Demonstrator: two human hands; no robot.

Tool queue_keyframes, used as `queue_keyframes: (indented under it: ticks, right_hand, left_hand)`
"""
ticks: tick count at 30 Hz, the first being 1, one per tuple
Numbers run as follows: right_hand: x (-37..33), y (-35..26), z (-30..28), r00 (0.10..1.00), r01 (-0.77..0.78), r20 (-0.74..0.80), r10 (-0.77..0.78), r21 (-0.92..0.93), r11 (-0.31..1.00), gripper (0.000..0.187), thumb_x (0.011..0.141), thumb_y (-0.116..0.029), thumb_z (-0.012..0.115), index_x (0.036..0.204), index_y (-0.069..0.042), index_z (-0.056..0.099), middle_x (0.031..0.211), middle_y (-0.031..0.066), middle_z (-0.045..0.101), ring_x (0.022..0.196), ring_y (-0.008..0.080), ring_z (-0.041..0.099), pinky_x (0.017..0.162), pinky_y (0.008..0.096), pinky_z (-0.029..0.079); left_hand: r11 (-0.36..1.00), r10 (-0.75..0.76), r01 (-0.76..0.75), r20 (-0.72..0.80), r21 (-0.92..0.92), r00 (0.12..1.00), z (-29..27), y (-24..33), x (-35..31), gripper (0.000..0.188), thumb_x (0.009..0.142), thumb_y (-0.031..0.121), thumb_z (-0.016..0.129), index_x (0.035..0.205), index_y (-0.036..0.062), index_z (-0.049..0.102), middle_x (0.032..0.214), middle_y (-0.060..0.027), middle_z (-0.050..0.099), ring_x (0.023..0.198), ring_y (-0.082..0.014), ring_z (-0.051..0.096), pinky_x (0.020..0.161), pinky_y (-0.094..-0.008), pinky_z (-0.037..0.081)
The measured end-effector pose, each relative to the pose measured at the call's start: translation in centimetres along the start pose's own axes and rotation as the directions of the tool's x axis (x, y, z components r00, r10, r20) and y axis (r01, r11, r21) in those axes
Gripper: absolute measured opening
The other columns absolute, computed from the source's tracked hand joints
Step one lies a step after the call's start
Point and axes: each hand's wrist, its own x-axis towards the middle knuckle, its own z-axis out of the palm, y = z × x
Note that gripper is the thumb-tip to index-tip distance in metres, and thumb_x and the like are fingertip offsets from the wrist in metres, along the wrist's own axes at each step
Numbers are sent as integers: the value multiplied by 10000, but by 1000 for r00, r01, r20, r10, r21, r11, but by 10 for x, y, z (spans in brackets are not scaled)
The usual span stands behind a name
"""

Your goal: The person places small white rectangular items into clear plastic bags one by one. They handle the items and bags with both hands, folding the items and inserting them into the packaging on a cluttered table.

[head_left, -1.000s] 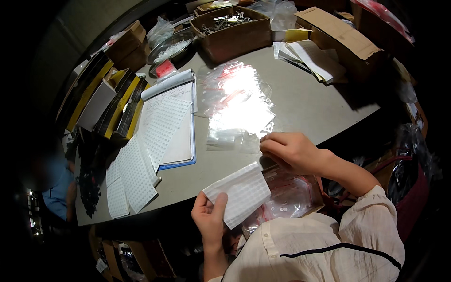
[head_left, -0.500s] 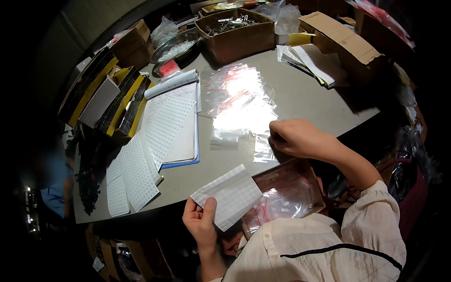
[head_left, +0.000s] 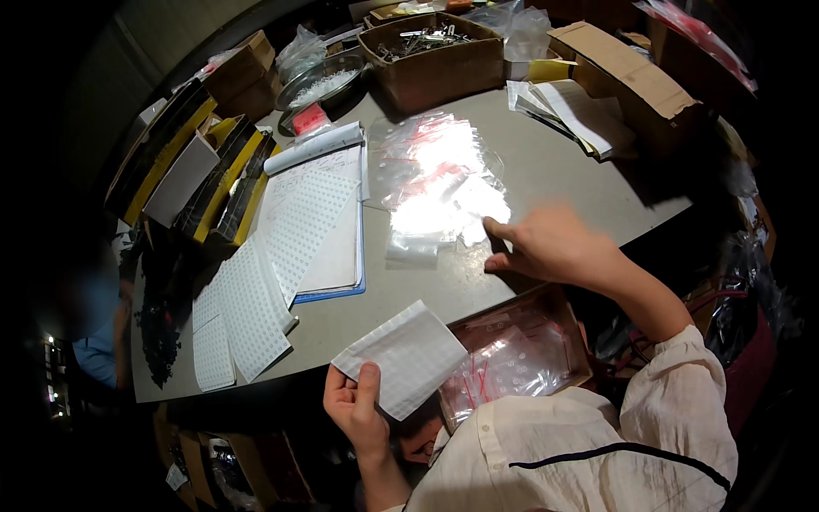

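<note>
In the head view, the left hand (head_left: 357,414) pinches a thin white rectangular sheet with a faint grid of small round marks (head_left: 408,358), its thumb flat on the near-left corner and the other fingers beneath. The sheet slants up from that grip, smooth and slightly bowed, its far end just beside an open brown cardboard box (head_left: 583,358) at the person's lap.

The right hand (head_left: 546,243) is above the grey, smooth bench (head_left: 418,294), forefinger and thumb parted by a narrow gap. The forefinger's tip is at the lower right edge of a loose, overlapping pile of clear, glossy plastic bags with red seal lines (head_left: 414,218); glare and blur there make it hard to say whether skin touches film. More clear, crinkled bags with red strips (head_left: 512,363) lie in the cardboard box.

Left of the pile, a blue-edged clipboard (head_left: 362,269) carries written pages curled into a roll at the top, with flat white sheets of small printed dots (head_left: 247,316) fanned over and beside it.
</note>
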Motion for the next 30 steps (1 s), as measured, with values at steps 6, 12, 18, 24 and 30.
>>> queue_keyframes:
  ticks: [6,12,18,24,30]
  right_hand:
    - [-36,-13,-15,971,120,207,-118,2,993,451,953,-495,654,1030,-57,726,679,172,665,674,390,680,638,469,520]
    - [-6,12,-4,988,148,-85,-128,309,939,186,897,-96,667,1061,-25,615,986,174,663,905,360,657,782,439,509]
    - [1,6,18,979,132,-174,-105,148,980,187,874,-66,646,1038,-6,577,916,183,660,896,403,645,765,483,500]
    - [-10,40,4,994,37,96,-46,91,995,434,868,-382,776,983,-3,600,845,189,659,833,402,656,700,460,499]
    - [-28,-1,-18,985,90,52,-166,664,742,516,864,-455,810,1018,6,637,743,116,652,681,196,644,628,327,499]
  left_hand:
    - [1000,-19,20,66,-18,998,-5,-6,-1,374,956,34,658,1290,-107,566,1170,-158,689,1021,-162,672,925,-268,507]
    - [999,-43,45,94,-24,995,8,-7,-2,382,958,32,654,1300,-109,559,1179,-159,687,1026,-161,672,927,-265,507]
    - [998,-46,49,86,-30,995,14,-2,-5,371,952,15,654,1287,-117,561,1160,-150,692,1011,-148,665,919,-252,486]
    - [998,-44,47,84,-29,995,11,-1,-9,368,954,20,660,1281,-116,561,1167,-151,689,1026,-144,660,921,-248,484]
    - [996,-85,85,156,10,984,19,-1,-10,376,951,28,663,1285,-112,561,1145,-156,700,995,-153,674,908,-258,499]
